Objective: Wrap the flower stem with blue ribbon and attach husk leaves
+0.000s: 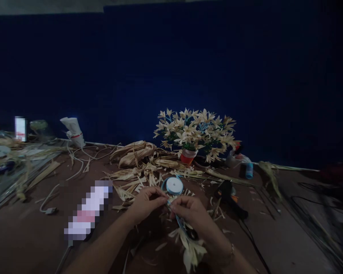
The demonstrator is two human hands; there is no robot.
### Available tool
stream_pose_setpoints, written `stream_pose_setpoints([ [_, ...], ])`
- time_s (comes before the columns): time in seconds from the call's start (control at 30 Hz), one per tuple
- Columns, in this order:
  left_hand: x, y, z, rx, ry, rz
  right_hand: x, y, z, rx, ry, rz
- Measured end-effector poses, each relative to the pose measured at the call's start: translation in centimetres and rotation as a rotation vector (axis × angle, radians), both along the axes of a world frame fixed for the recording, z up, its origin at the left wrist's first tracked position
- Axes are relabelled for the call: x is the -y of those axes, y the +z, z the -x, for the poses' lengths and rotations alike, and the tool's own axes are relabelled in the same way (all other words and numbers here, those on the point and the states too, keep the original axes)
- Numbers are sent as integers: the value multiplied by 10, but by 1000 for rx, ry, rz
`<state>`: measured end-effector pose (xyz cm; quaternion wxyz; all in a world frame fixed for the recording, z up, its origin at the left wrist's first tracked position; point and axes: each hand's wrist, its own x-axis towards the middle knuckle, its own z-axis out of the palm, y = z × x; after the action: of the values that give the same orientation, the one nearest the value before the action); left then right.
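My left hand (148, 204) and my right hand (192, 213) meet in front of me, fingertips pinched close together on a small pale-blue piece. A thin blue stem runs from under my right fingers down to a cream corn-husk flower (191, 249), which hangs below that hand. Just beyond my fingertips lies a white roll of blue ribbon (174, 185), its loose strip curving towards my left fingers. The exact contact between strip and stem is too small and dark to make out.
Behind the roll are dried corn husks (140, 152) and a red pot (188, 156) of husk flowers. A black glue gun (231, 198) with its cord lies right. A pixelated bright phone-like object (88, 211) and a white cable (50, 210) lie left. Husk scraps litter the brown tabletop.
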<state>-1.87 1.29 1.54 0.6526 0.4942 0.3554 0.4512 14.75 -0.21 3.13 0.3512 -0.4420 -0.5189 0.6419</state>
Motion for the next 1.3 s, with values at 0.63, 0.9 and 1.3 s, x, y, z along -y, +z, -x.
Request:
stream_pose_setpoints([
  [0.63,-1,-5,-3,-107,-5,35,6,3,2,582,-100,-548],
  [0.9,5,1,1,38,-143,128,-5,-6,-3,-160,312,241],
  [1.3,1,-4,-1,-124,-32,15,5,-6,3,446,-86,-451],
])
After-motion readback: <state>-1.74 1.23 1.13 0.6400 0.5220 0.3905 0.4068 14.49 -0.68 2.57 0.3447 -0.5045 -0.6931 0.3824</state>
